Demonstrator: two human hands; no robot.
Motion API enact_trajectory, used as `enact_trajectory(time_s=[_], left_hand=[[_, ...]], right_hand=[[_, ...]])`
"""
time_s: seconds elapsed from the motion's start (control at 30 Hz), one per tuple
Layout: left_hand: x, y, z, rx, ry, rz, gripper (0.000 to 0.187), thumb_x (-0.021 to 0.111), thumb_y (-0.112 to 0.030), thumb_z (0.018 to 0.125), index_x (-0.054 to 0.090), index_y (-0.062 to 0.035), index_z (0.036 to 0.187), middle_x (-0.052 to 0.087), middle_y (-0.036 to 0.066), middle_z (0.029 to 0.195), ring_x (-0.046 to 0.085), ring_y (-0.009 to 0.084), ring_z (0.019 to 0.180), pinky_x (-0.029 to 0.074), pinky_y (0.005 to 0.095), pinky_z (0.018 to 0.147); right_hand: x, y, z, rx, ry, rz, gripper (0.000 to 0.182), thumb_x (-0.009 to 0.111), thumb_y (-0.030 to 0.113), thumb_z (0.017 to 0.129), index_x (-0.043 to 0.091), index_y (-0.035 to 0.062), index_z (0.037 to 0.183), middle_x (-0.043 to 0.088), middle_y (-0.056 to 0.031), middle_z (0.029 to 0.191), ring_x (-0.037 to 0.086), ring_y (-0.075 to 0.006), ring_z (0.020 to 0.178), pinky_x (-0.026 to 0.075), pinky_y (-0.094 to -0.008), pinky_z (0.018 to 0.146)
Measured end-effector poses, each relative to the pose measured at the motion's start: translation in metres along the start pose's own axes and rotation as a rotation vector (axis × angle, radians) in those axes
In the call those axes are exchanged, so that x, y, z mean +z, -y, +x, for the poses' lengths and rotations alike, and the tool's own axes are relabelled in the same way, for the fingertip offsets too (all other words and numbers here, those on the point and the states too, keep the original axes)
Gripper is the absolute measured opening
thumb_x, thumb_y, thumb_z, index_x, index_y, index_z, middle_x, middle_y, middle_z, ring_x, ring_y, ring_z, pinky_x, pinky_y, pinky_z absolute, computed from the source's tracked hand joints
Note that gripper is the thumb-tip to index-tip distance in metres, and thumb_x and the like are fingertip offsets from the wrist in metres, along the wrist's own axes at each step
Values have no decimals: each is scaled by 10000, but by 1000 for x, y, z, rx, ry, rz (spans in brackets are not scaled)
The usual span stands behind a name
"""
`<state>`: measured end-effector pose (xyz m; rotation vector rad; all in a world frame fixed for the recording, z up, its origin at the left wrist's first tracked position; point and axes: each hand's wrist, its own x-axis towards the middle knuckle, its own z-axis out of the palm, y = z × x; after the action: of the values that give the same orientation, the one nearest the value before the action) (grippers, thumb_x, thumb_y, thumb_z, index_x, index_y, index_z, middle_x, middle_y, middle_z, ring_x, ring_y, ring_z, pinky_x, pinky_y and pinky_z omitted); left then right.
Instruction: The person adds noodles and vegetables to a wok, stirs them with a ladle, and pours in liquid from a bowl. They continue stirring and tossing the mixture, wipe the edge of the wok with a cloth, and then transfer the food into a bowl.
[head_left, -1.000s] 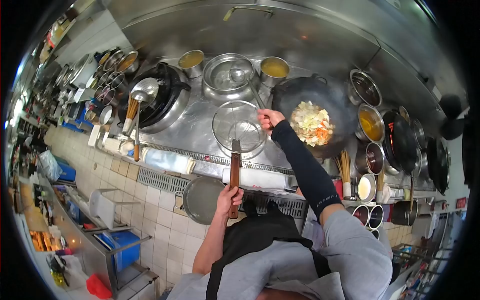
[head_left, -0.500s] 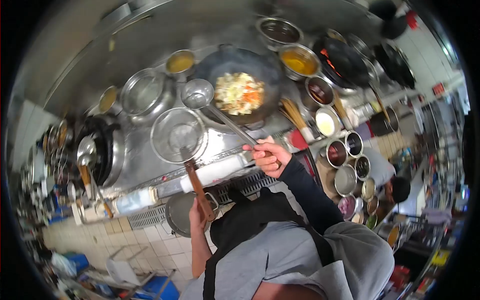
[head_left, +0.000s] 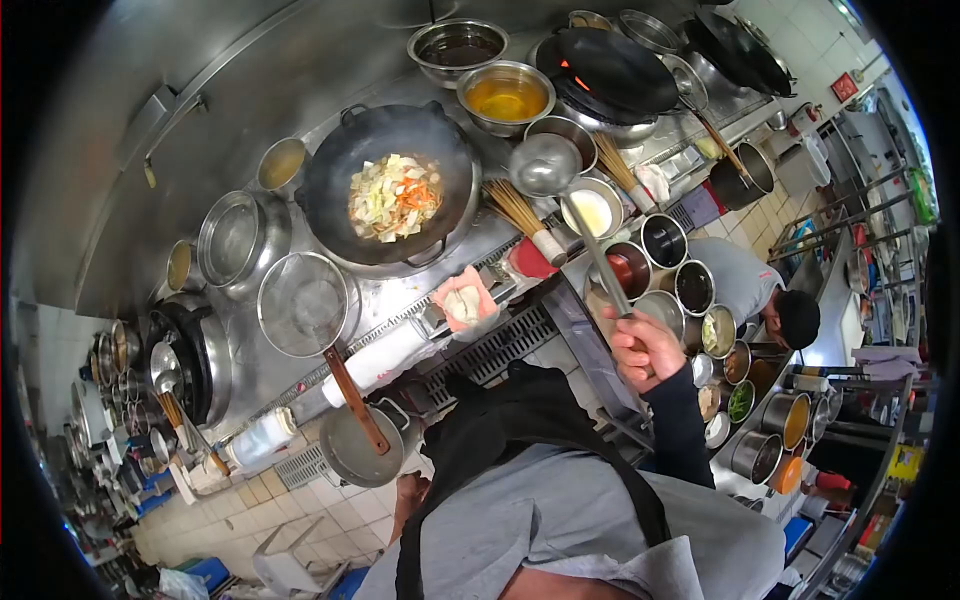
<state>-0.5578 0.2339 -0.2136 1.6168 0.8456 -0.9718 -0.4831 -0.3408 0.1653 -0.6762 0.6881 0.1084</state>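
Observation:
My right hand [head_left: 645, 350] grips the handle of a metal ladle [head_left: 545, 165]. The ladle's bowl hangs over the containers right of the wok, near a bowl of white contents [head_left: 590, 212]. Chopped pale vegetables and orange strips [head_left: 395, 197] lie in the steaming black wok [head_left: 325, 205]. A round mesh strainer [head_left: 303, 305] rests at the counter edge, its brown wooden handle [head_left: 357, 405] sticking out over a grey pot [head_left: 350, 450]. My left hand [head_left: 410, 495] is low beside my apron, apart from that handle; its fingers are mostly hidden.
Behind the wok's right side stand a bowl of yellow liquid [head_left: 506, 98] and a bowl of dark liquid [head_left: 458, 48]. A bamboo brush [head_left: 518, 212] lies beside the wok. Several ingredient pots, including a dark sauce pot [head_left: 694, 287], line the right. A co-worker [head_left: 740, 275] bends beyond them.
My view has turned to the right. My right hand has carried the ladle from beside the wok to over the containers at right. My left hand has let go of the strainer handle.

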Motion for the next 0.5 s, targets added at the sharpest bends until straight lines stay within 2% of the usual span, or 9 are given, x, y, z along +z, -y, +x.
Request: enact_trajectory(time_s=[0.03,0.07,0.17,0.23,0.27,0.33,0.37,0.47,0.5], left_hand=[[4,-2,-8,38,20,114,204,468,-129,892,569,26,977,563,122,701,538,215,562,483,366,527],[6,14,9,54,131,-165,125,505,-108,885,569,-4,913,547,102,694,544,207,564,490,353,523],[24,25,29,164,43,26,48,553,-72,859,562,-26,847,535,93,654,577,205,588,494,339,509],[30,8,23,-3,137,-217,82,571,-82,866,578,-25,808,577,107,682,618,215,622,524,330,531],[54,-20,-1,-68,-76,-230,112,581,-76,859,569,-31,757,566,95,662,626,214,627,524,335,527],[60,-24,0,-35,-80,-229,131,572,-146,901,561,-25,950,604,109,816,647,243,730,537,355,606],[67,-35,-9,-20,-123,-168,220,568,-184,926,547,-23,1075,627,130,922,660,268,810,548,372,670],[83,-60,-45,53,-136,-152,197,580,-178,909,544,-15,1016,613,104,877,650,233,722,537,344,589],[84,-56,-49,46,-134,-139,223,583,-185,911,543,-15,1048,618,114,906,654,243,756,543,353,622]], right_hand=[[-9,6,-6,-19,-64,-44,262,532,118,941,534,35,1190,460,15,726,326,-25,454,245,-195,360],[-18,13,-10,-37,-128,-88,270,529,119,939,532,32,1195,456,15,720,325,-23,449,248,-191,357],[-60,21,-10,-77,-252,-199,249,518,112,925,522,57,1167,472,2,731,349,-47,455,267,-220,366],[-89,20,0,-100,-302,-277,273,504,107,919,507,53,1187,470,-7,727,358,-60,453,280,-232,365],[-98,21,3,-98,-312,-290,296,492,105,909,488,46,1199,474,-21,729,368,-73,452,295,-245,364],[-115,19,7,-117,-325,-301,270,515,116,914,500,48,1175,477,-18,717,372,-71,437,292,-238,351],[-124,17,10,-130,-330,-319,261,534,122,917,507,49,1166,476,-15,710,377,-70,430,291,-234,340],[-143,4,17,-229,-350,-468,243,561,89,899,522,42,1135,492,-21,718,387,-76,415,273,-247,320],[-150,-3,22,-261,-372,-505,248,566,75,888,530,34,1129,475,-11,703,389,-75,440,293,-247,355]])
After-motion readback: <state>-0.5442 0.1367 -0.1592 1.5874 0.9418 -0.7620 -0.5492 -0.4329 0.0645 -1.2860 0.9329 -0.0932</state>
